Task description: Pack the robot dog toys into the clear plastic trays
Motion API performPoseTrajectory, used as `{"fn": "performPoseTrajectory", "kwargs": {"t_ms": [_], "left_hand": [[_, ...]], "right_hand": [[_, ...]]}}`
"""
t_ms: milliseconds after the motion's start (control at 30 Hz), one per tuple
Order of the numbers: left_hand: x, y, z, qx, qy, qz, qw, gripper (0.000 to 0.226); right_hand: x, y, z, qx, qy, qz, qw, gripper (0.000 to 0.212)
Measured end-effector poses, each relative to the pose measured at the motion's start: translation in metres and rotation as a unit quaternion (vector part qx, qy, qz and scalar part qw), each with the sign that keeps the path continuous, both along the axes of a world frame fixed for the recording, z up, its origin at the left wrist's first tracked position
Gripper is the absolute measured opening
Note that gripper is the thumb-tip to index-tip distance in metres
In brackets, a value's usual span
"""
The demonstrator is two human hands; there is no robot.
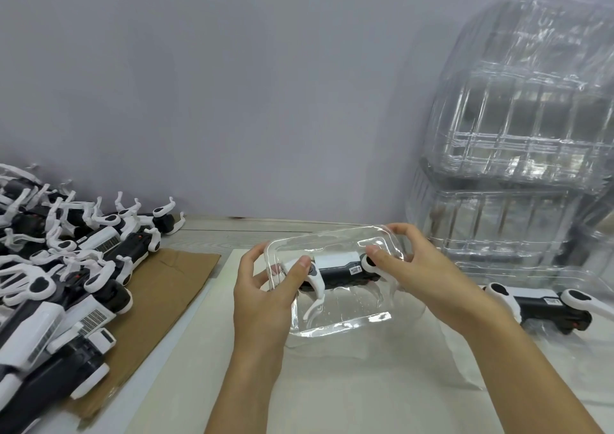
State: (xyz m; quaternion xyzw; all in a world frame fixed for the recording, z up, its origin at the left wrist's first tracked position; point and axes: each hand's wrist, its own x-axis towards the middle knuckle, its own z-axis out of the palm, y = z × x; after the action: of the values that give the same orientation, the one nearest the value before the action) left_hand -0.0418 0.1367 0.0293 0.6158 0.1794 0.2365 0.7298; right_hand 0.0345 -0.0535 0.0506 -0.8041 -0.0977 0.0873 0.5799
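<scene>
- Looking down from the head camera, the left hand (265, 295) and right hand (422, 269) each clamp an end of a clear plastic tray (335, 307) lifted above the table (332, 384), thumbs pressing a robot dog toy (339, 269) into its cavity.
- The toy's thin white legs (315, 295) stick out sideways; forcing them could bend one or crease the flimsy tray.
- If either grip slackens, I judge the toy could pop out.
- The toy pile (66, 267) waits left; the tray stack (518, 128) stands right, near another packed toy (545, 305).
</scene>
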Motion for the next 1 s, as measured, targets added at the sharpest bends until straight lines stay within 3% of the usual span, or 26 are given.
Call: {"fn": "performPoseTrajectory", "kwargs": {"t_ms": [100,267,433,633,733,833,1000], "left_hand": [[-0.001,0.000,0.000,-0.005,-0.017,-0.010,1.000,0.061],[-0.002,0.000,0.003,0.010,-0.073,-0.025,0.997,0.060],[-0.002,0.001,0.005,0.019,-0.108,-0.024,0.994,0.068],[-0.001,0.004,0.004,-0.015,-0.073,-0.045,0.996,0.061],[-0.001,0.010,0.008,-0.082,-0.026,-0.106,0.991,0.060],[-0.002,0.012,0.010,-0.080,0.009,-0.153,0.985,0.058],[0.000,0.011,0.008,-0.094,0.063,-0.136,0.984,0.022]], "right_hand": [[0.001,-0.004,0.000,0.039,0.013,0.023,0.999,0.065],[0.004,-0.007,0.002,0.183,0.052,0.066,0.980,0.089],[0.004,-0.008,0.005,0.235,0.050,0.068,0.968,0.093],[-0.003,-0.010,0.014,0.162,0.046,0.051,0.984,0.080],[-0.005,-0.010,0.020,0.079,0.040,-0.009,0.996,0.065],[-0.007,-0.008,0.028,0.039,0.068,-0.050,0.996,0.049],[-0.012,0.001,0.038,-0.010,0.093,-0.061,0.994,0.041]]}}
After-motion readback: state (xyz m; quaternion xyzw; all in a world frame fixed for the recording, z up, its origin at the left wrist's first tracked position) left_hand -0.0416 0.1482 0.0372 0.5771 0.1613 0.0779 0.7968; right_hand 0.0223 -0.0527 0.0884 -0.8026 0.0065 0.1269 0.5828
